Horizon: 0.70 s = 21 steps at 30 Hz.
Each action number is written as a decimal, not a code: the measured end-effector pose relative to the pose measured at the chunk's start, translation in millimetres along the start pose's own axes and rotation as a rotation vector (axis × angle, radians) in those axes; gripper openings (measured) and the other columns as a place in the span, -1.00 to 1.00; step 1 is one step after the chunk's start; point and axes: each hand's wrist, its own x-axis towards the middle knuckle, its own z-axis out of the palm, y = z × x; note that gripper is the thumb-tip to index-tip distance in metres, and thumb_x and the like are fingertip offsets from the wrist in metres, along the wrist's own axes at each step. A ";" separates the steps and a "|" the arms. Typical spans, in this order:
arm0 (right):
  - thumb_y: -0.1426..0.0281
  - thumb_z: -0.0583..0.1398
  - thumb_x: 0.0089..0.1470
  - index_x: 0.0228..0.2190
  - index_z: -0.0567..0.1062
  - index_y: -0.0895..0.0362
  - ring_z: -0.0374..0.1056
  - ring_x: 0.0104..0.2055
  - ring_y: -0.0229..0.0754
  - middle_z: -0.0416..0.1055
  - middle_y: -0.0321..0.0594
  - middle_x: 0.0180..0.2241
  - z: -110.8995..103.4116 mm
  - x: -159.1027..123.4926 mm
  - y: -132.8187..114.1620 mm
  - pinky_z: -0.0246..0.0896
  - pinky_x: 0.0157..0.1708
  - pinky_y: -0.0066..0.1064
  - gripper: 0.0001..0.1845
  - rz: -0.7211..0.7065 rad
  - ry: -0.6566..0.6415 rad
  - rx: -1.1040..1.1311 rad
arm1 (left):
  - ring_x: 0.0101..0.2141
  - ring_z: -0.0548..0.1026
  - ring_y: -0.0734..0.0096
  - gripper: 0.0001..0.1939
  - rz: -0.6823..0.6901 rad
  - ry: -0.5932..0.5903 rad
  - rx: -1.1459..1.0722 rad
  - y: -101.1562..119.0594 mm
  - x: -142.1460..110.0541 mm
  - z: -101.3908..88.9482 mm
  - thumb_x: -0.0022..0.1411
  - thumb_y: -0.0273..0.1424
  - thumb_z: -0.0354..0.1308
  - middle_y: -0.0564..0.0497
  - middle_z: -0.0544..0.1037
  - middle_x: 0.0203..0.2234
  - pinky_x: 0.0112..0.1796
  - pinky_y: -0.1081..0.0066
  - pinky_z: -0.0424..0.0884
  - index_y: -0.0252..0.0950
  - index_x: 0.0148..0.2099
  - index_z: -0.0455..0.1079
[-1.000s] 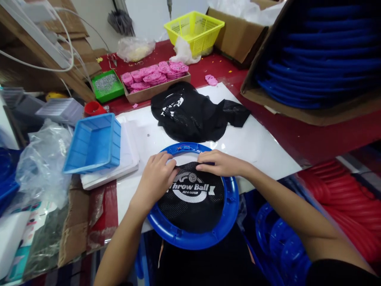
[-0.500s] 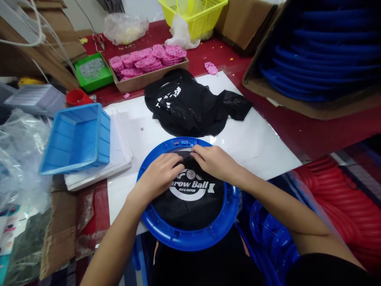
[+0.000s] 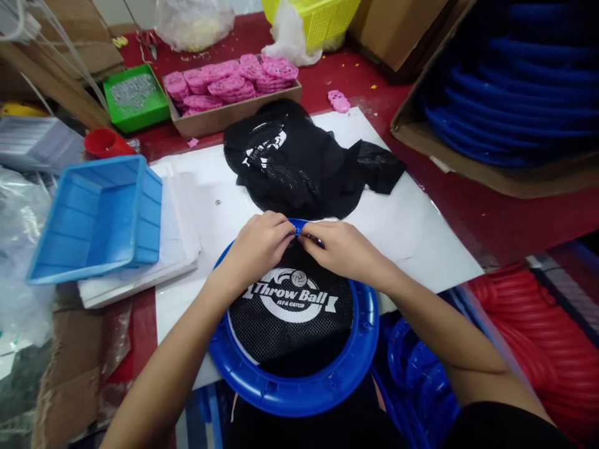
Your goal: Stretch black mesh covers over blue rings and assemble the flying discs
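A blue plastic ring [image 3: 299,396] leans at the near edge of the white sheet, close to my body. Inside it lies black mesh fabric [image 3: 253,327] with a white "Throw Ball" print. At the far side of the ring, my left hand [image 3: 264,244] pinches the fabric's top edge against the rim. Close beside it, my right hand [image 3: 339,249] pinches the same edge, its fingertips almost meeting the left ones. My fingers hide much of the far rim. Just beyond the ring, more black mesh pieces [image 3: 299,162] lie in a loose pile.
A blue bin [image 3: 100,218] stands at left on a white stack. Farther back are a green tray [image 3: 135,125] of small metal parts and a carton [image 3: 238,117] of pink pieces. Blue rings [image 3: 505,118] fill a box at right; red rings [image 3: 528,330] lie below.
Both hands have moved up to the ring's far rim with the fabric edge. The mesh is pulled farther up, leaving a gap at the ring's near side. The view has shifted slightly.
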 end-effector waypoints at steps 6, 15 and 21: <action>0.35 0.21 0.25 -0.44 0.55 0.12 0.22 -0.46 -0.29 0.37 -0.38 -0.54 -2.0 5.4 8.4 0.04 -0.40 -0.38 -0.78 0.147 -0.057 0.426 | -0.13 0.53 0.13 -0.78 -0.028 -0.014 -0.077 -2.9 -0.4 4.5 0.54 -0.42 0.08 -0.13 0.63 -0.17 -0.08 0.16 0.44 -0.29 -0.07 0.57; 0.22 0.24 0.19 -0.52 0.50 0.13 0.15 -0.47 -0.29 0.30 -0.38 -0.56 -0.4 6.1 8.5 0.01 -0.44 -0.38 -0.69 0.225 -0.104 0.525 | -0.13 0.49 0.15 -0.87 -0.062 -0.056 -0.211 -3.3 -6.4 -1.1 0.49 -0.42 0.18 -0.07 0.57 -0.23 -0.06 0.15 0.43 -0.28 -0.09 0.57; 0.21 0.22 0.17 -0.53 0.47 0.12 0.12 -0.48 -0.30 0.27 -0.39 -0.58 -0.6 7.1 5.3 0.00 -0.46 -0.39 -0.69 0.242 -0.087 0.509 | -0.11 0.49 0.16 -0.92 -0.120 -0.065 -0.274 -2.6 -6.2 0.7 0.46 -0.44 0.23 -0.03 0.57 -0.24 -0.02 0.14 0.41 -0.25 -0.12 0.56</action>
